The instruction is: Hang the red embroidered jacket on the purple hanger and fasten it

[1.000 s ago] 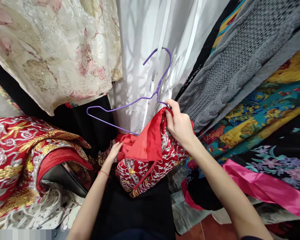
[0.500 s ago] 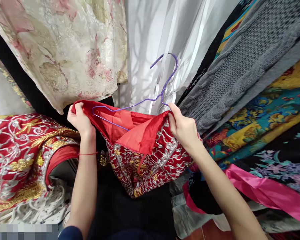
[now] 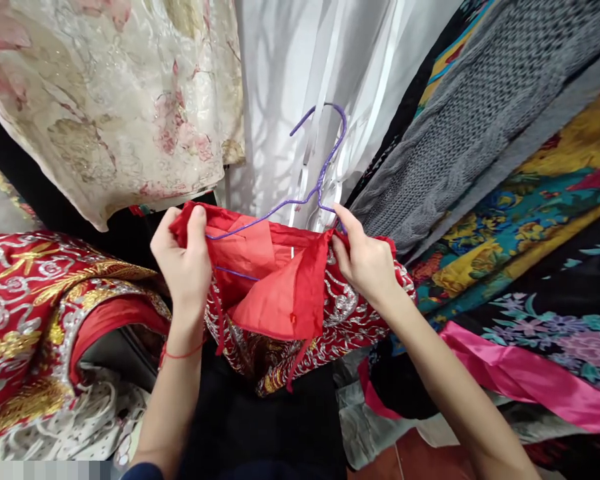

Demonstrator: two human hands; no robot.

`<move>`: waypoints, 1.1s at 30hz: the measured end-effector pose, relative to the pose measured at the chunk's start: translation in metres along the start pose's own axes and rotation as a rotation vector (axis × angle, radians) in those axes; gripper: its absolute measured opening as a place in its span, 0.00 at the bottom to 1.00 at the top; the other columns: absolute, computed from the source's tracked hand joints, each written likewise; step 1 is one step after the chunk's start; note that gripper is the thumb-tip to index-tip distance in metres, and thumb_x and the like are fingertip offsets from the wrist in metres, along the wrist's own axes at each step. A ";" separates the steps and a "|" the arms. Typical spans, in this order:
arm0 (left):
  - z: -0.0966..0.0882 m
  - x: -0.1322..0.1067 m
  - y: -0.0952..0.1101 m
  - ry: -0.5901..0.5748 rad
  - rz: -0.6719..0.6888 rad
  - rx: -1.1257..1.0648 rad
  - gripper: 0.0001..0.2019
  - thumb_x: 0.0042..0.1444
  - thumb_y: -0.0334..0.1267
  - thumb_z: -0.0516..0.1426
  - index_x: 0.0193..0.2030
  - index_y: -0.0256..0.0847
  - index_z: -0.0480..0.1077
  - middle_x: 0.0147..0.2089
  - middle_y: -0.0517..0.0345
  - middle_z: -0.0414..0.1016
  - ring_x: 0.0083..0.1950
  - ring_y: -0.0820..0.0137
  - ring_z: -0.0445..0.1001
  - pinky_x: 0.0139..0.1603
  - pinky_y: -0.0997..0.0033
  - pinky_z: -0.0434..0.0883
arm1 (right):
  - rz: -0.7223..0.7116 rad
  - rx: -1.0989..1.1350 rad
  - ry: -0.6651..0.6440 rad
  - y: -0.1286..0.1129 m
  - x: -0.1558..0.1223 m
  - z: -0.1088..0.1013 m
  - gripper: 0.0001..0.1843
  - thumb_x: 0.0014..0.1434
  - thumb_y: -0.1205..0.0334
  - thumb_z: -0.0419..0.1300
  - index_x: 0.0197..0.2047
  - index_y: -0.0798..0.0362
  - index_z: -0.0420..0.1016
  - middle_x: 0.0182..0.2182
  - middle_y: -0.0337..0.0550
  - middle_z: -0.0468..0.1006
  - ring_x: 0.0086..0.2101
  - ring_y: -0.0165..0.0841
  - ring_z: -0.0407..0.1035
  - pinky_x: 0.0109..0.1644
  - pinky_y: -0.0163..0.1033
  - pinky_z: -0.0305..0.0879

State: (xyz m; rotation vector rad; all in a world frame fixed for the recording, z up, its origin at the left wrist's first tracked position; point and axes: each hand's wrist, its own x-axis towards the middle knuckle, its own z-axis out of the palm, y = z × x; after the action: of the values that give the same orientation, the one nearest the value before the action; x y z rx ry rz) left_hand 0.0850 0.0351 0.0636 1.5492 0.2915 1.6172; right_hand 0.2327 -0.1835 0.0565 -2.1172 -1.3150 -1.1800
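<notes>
A red garment (image 3: 350,303) with silver and gold embroidery hangs between my hands, its plain red lining folded out at the opening. My left hand (image 3: 185,260) is closed on the left end of its top edge, thumb up, over the left end of a purple wire hanger (image 3: 321,175). Part of the hanger's lower bar shows inside the opening. My right hand (image 3: 363,257) pinches the top edge together with the hanger's right arm, just below the hook. The hanger's right end is hidden in the cloth. Thin red ties dangle from the lining.
Another red embroidered piece (image 3: 25,300) lies at left over white dotted cloth (image 3: 100,400). A cream floral cloth (image 3: 145,100) hangs at upper left, white sheer fabric (image 3: 275,80) behind. At right are a grey knit (image 3: 480,113), floral cloths (image 3: 460,267) and a pink satin band (image 3: 525,380).
My left hand has moved right and turned, drawing the garment's left edge inward and over the hanger's end. My right hand keeps its grip. The lining flap hangs lower.
</notes>
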 end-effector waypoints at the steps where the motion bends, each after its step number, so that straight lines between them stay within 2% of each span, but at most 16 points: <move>1: -0.004 -0.001 -0.002 0.009 -0.015 -0.028 0.22 0.62 0.39 0.59 0.23 0.42 0.51 0.23 0.67 0.47 0.24 0.77 0.45 0.26 0.72 0.50 | -0.019 -0.001 0.001 0.000 -0.002 0.002 0.30 0.68 0.59 0.47 0.71 0.57 0.55 0.33 0.45 0.80 0.24 0.32 0.68 0.28 0.37 0.63; 4: -0.013 -0.004 -0.007 0.011 -0.039 -0.028 0.22 0.61 0.38 0.59 0.22 0.41 0.51 0.23 0.67 0.47 0.25 0.77 0.45 0.25 0.72 0.48 | -0.112 -0.026 0.012 -0.002 -0.011 0.010 0.42 0.63 0.51 0.53 0.74 0.59 0.46 0.45 0.55 0.77 0.35 0.40 0.72 0.35 0.43 0.68; 6: -0.014 -0.008 -0.006 -0.038 -0.068 -0.024 0.22 0.61 0.39 0.59 0.22 0.41 0.52 0.24 0.66 0.47 0.25 0.77 0.46 0.25 0.72 0.49 | -0.148 -0.072 0.024 -0.008 -0.017 0.016 0.45 0.59 0.49 0.57 0.74 0.56 0.48 0.55 0.64 0.71 0.49 0.50 0.70 0.45 0.51 0.68; 8: -0.011 -0.012 -0.003 -0.122 -0.105 -0.024 0.21 0.61 0.41 0.60 0.23 0.41 0.53 0.24 0.66 0.48 0.25 0.77 0.48 0.25 0.73 0.51 | -0.142 -0.108 0.049 -0.016 -0.021 0.022 0.41 0.58 0.51 0.60 0.72 0.50 0.54 0.64 0.65 0.62 0.62 0.57 0.59 0.55 0.58 0.62; 10: -0.006 -0.014 -0.001 -0.205 -0.131 -0.001 0.21 0.61 0.43 0.60 0.24 0.41 0.55 0.25 0.65 0.49 0.25 0.77 0.49 0.25 0.73 0.52 | -0.177 -0.111 0.111 -0.026 -0.022 0.027 0.33 0.59 0.57 0.61 0.67 0.44 0.63 0.67 0.59 0.60 0.66 0.55 0.52 0.60 0.59 0.55; 11: -0.005 -0.015 -0.001 -0.242 -0.135 0.022 0.21 0.61 0.44 0.60 0.24 0.41 0.55 0.25 0.65 0.50 0.25 0.77 0.50 0.25 0.73 0.52 | -0.234 -0.098 0.153 -0.031 -0.021 0.031 0.28 0.60 0.61 0.61 0.64 0.41 0.67 0.66 0.54 0.64 0.66 0.50 0.53 0.60 0.57 0.54; 13: -0.003 -0.013 -0.001 -0.302 -0.126 0.070 0.21 0.60 0.45 0.60 0.23 0.41 0.54 0.24 0.65 0.49 0.25 0.76 0.49 0.25 0.73 0.51 | -0.395 -0.038 0.182 -0.041 -0.013 0.042 0.17 0.63 0.66 0.58 0.54 0.40 0.74 0.57 0.45 0.75 0.59 0.41 0.63 0.58 0.50 0.56; 15: -0.004 -0.010 0.000 -0.345 -0.111 0.105 0.21 0.59 0.44 0.60 0.23 0.41 0.54 0.23 0.65 0.49 0.24 0.76 0.49 0.25 0.73 0.51 | -0.533 0.057 0.080 -0.050 0.001 0.056 0.10 0.67 0.66 0.55 0.45 0.45 0.77 0.40 0.42 0.82 0.44 0.34 0.71 0.49 0.43 0.60; 17: -0.006 -0.007 0.002 -0.389 -0.119 0.111 0.21 0.60 0.44 0.59 0.22 0.41 0.55 0.21 0.65 0.50 0.24 0.76 0.50 0.25 0.72 0.51 | -0.561 0.133 -0.079 -0.060 0.021 0.070 0.13 0.70 0.64 0.51 0.40 0.51 0.76 0.26 0.39 0.78 0.30 0.30 0.69 0.37 0.38 0.58; 18: -0.007 -0.006 0.004 -0.418 -0.133 0.106 0.21 0.60 0.45 0.59 0.21 0.41 0.56 0.21 0.64 0.52 0.23 0.75 0.51 0.25 0.72 0.51 | -0.531 0.145 -0.122 -0.065 0.031 0.075 0.15 0.72 0.64 0.48 0.39 0.53 0.76 0.24 0.39 0.76 0.27 0.29 0.67 0.34 0.37 0.56; 20: -0.009 -0.003 0.006 -0.480 -0.162 0.085 0.20 0.61 0.46 0.57 0.21 0.41 0.59 0.21 0.63 0.55 0.24 0.75 0.53 0.26 0.72 0.53 | -0.423 0.138 -0.103 -0.074 0.049 0.082 0.18 0.73 0.63 0.46 0.39 0.54 0.75 0.25 0.40 0.77 0.26 0.29 0.68 0.32 0.37 0.56; 22: -0.010 0.000 0.005 -0.521 -0.174 0.065 0.20 0.62 0.48 0.56 0.22 0.40 0.61 0.22 0.62 0.56 0.24 0.75 0.54 0.27 0.72 0.53 | -0.322 0.121 -0.005 -0.081 0.063 0.082 0.19 0.74 0.61 0.44 0.40 0.55 0.74 0.29 0.44 0.79 0.28 0.30 0.70 0.33 0.37 0.58; 25: -0.009 0.005 0.000 -0.518 -0.164 0.071 0.20 0.62 0.48 0.56 0.22 0.39 0.62 0.22 0.63 0.55 0.24 0.76 0.53 0.26 0.72 0.52 | -0.302 0.118 0.091 -0.086 0.071 0.077 0.21 0.73 0.60 0.42 0.41 0.56 0.74 0.29 0.45 0.80 0.28 0.30 0.71 0.34 0.36 0.60; 28: -0.008 0.012 -0.003 -0.510 -0.201 0.011 0.19 0.63 0.47 0.56 0.24 0.38 0.65 0.22 0.63 0.59 0.23 0.76 0.55 0.25 0.73 0.54 | -0.387 0.141 0.041 -0.082 0.073 0.071 0.20 0.69 0.54 0.46 0.48 0.57 0.73 0.29 0.43 0.80 0.27 0.32 0.70 0.32 0.37 0.61; 31: -0.006 0.018 -0.003 -0.502 -0.270 -0.075 0.18 0.62 0.46 0.58 0.25 0.38 0.67 0.22 0.63 0.62 0.22 0.77 0.57 0.24 0.74 0.56 | -0.465 0.142 -0.030 -0.076 0.073 0.068 0.32 0.62 0.45 0.50 0.58 0.61 0.67 0.30 0.45 0.80 0.27 0.35 0.71 0.32 0.39 0.64; 33: -0.005 0.020 -0.002 -0.495 -0.276 -0.074 0.18 0.61 0.46 0.58 0.24 0.38 0.66 0.21 0.64 0.61 0.21 0.77 0.56 0.24 0.75 0.55 | -0.428 0.104 -0.064 -0.078 0.075 0.067 0.36 0.59 0.42 0.52 0.61 0.62 0.65 0.31 0.46 0.81 0.28 0.35 0.71 0.32 0.39 0.64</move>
State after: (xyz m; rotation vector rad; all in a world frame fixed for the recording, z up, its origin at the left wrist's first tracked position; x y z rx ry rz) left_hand 0.0834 0.0519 0.0751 1.7091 0.1617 0.9844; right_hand 0.2111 -0.0586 0.0703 -1.8659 -1.8818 -1.1747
